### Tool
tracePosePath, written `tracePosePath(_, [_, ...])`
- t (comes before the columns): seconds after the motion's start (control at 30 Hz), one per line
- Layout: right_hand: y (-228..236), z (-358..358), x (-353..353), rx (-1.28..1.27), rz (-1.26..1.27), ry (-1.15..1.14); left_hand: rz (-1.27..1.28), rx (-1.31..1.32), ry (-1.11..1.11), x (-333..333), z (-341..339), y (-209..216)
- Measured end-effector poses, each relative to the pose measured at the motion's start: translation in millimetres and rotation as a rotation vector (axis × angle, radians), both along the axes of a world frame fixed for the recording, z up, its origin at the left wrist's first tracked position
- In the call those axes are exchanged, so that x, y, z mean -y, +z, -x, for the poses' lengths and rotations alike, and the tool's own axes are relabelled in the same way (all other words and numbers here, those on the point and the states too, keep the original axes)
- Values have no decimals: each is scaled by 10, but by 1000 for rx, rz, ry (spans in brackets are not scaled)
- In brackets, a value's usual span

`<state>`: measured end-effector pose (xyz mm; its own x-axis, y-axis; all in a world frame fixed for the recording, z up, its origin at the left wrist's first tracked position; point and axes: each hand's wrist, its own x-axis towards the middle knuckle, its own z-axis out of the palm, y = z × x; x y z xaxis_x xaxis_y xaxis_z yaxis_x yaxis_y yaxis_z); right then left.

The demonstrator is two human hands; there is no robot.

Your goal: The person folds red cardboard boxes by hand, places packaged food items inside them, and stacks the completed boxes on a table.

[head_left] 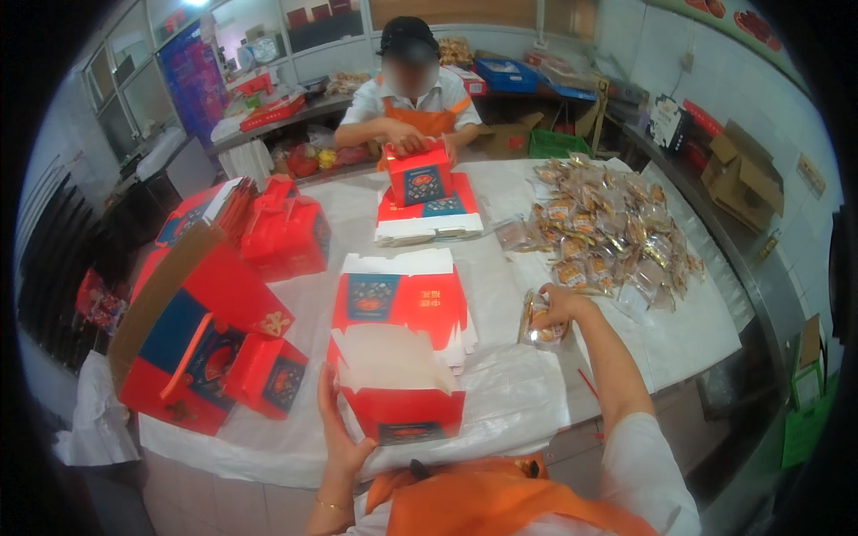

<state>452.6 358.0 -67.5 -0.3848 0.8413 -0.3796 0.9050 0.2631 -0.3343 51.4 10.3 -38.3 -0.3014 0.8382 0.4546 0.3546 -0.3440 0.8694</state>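
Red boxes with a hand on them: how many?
2: an open-topped box against the wearer's left hand, lower centre; a second box under the co-worker's hand, top centre.

Left forearm [337, 489] came up from the lower edge, only a short stretch in view. Left hand [342, 442] stood open, fingers pointing up, thumb spread to the right. Right forearm [610, 357] extended farther forward, slanting up and left. Right wrist [584, 307] sat well above the left. Right hand [559, 306] pointed left, fingers angled down, tips partly hidden, grip unclear.
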Motion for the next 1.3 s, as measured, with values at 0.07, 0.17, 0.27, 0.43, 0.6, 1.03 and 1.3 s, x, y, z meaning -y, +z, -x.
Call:
tracePosePath(0.07, [-19, 68, 12, 121, -63, 35, -19, -4, -49, -41, 73, 73])
tracePosePath(0.17, [-48, 65, 105, 159, -70, 5, -15, -25, -113, -73, 156, 115])
tracePosePath(0.27, [-77, 6, 147, 108, -73, -30, -7, -68, -171, -135, 256, 23])
tracePosePath(0.43, [-73, -9, 299, -33, -105, -146, -8, -41, -252, -209, 334, 96])
tracePosePath(0.6, [44, 167, 570, -58, -332, -115, -43, -91, -195, -265, 378, -24])
tracePosePath(1.03, [741, 377, 1146, 22, -767, -186, -14, -268, -144, -275, 377, -69])
tracePosePath(1.3, [2063, 1524, 2082, -632, -665, 238, -73, -204, -233, -250, 366, -62])
